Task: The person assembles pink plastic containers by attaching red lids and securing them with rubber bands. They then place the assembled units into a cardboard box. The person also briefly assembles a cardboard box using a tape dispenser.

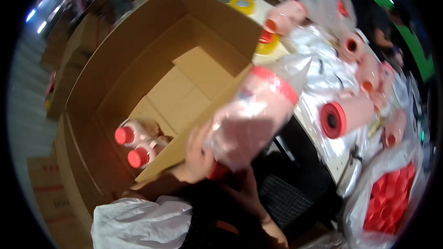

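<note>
A pink plastic bottle (254, 120) with a red band round its wide end is wrapped in a clear plastic bag. It is tilted, its wide end up to the right and its red cap (218, 171) low, beside the near wall of a large cardboard box. My left hand (199, 154) is closed on the bottle's lower left side, somewhat blurred. Under the cap end, my right hand (244, 190) grips the bottle from below, its fingers partly hidden. Inside the box (138, 74), two bagged bottles with red caps (131, 145) stand in the near left corner.
On the right, a white table (339, 168) carries several pink bottles (355, 115), clear plastic bags (318, 64) and rolls of yellow tape (242, 5). A clear sack of red caps (390, 198) is at lower right. Cardboard boxes (50, 189) stand on the left. Another person (383, 32) is far right.
</note>
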Demonstrator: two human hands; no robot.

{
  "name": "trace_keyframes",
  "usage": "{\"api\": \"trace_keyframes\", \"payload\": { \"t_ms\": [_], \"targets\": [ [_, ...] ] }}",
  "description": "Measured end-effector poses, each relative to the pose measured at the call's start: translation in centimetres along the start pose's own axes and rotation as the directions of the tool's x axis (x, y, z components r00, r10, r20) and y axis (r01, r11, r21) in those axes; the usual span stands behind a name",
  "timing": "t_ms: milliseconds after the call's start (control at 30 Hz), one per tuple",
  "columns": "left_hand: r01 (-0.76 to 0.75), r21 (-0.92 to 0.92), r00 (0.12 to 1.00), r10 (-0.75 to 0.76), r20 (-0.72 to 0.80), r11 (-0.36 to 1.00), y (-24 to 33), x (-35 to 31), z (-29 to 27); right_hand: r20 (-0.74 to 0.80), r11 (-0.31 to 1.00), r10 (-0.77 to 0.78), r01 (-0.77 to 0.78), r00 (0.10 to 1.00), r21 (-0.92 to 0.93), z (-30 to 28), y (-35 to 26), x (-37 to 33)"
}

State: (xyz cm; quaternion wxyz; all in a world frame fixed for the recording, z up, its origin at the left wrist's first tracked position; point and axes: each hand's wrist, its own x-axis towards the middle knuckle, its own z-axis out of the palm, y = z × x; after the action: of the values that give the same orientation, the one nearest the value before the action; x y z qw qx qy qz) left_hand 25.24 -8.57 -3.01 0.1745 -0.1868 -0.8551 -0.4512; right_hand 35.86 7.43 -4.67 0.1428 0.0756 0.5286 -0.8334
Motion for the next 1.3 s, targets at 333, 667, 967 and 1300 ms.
{"api": "trace_keyframes", "payload": {
  "t_ms": [333,667,967,1300],
  "targets": [
    [-0.509,0.696,0.773,-0.088,0.629,0.507,-22.6,12.7,-25.2,0.498,0.939,-0.123,0.263,0.858,-0.221,8.8,-2.1,7.9],
    [-0.514,0.799,0.499,-0.649,0.574,0.312,-42.7,-1.5,-25.3,-0.413,0.340,-0.830,-0.245,0.375,-0.908,-15.5,-9.0,0.8],
    [0.138,-0.234,0.669,0.083,0.738,0.962,-9.9,14.2,0.2,-0.627,0.631,-0.775,0.054,0.079,-0.774,-23.7,-12.0,4.0],
    [0.988,-0.141,0.147,0.115,0.982,-0.060,5.5,2.8,16.6,-0.637,0.843,-0.413,0.008,0.651,-0.538,-7.2,-0.3,-19.4]
  ]
}}
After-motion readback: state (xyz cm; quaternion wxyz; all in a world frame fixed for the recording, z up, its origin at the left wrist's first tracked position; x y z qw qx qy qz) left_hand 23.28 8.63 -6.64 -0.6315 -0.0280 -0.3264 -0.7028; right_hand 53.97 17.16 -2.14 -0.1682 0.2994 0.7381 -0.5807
